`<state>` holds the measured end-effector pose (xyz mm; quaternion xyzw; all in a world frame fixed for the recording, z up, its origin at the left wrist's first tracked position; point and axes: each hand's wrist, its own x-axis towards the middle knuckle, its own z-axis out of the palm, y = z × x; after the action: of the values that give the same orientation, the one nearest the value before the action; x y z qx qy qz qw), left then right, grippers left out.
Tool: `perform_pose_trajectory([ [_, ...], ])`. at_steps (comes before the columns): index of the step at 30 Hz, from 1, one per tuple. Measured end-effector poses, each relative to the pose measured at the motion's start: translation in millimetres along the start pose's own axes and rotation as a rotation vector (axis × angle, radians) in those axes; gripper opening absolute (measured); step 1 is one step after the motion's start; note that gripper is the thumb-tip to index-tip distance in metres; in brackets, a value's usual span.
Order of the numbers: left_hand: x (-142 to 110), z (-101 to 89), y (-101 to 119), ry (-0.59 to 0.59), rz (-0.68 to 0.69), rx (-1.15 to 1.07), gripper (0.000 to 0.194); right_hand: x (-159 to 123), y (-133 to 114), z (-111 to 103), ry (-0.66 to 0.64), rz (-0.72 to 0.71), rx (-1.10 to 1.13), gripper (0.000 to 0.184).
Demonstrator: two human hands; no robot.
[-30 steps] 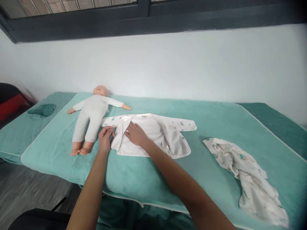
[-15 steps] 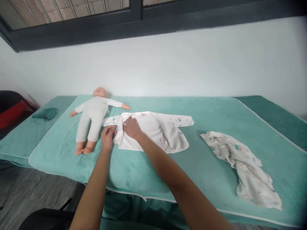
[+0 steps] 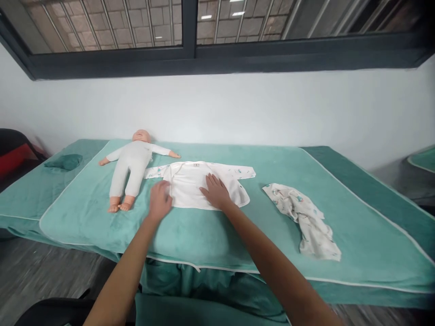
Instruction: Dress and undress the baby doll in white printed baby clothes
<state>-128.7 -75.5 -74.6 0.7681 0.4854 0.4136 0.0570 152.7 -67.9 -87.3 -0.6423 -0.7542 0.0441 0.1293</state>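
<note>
A white baby shirt (image 3: 190, 185) with patterned sleeves lies spread on the green mattress, its front panel laid out flat. My right hand (image 3: 216, 192) rests palm down on the shirt's right half, fingers stretched out. At the shirt's left edge is my left hand (image 3: 160, 200), a little blurred, with thumb and fingers apart and no cloth visible between them. A baby doll (image 3: 131, 163) in a white bodysuit lies on its back to the left, close to the shirt's left sleeve. To the right, a crumpled patterned white garment (image 3: 302, 217) lies in a heap.
The green padded mattress (image 3: 224, 244) lies against a white wall under a barred window (image 3: 115, 27). A small dark green cushion-like item (image 3: 64, 161) sits at the far left. A black and red chair (image 3: 16, 154) stands beyond it, and another black seat (image 3: 50, 312) is at the lower left.
My right hand has moved right across the shirt from its left side. The left part of the shirt now lies flatter. My left hand has shifted slightly right, and the camera view has tilted up.
</note>
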Motion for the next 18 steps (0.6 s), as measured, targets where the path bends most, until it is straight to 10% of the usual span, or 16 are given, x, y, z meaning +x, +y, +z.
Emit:
perform_pose_trajectory([
  [4, -29, -13.6, 14, -0.272, 0.316, 0.182, 0.05, -54, 23, -9, 0.08, -0.22, 0.063, 0.072],
  [9, -33, -13.7, 12, -0.199, 0.218, 0.324, 0.042, -102, 67, -33, 0.118, -0.45, 0.025, 0.047],
  [18, -33, -14.6, 14, -0.109, 0.121, 0.356, 0.02, -97, 66, -55, 0.085, -0.377, -0.021, 0.021],
])
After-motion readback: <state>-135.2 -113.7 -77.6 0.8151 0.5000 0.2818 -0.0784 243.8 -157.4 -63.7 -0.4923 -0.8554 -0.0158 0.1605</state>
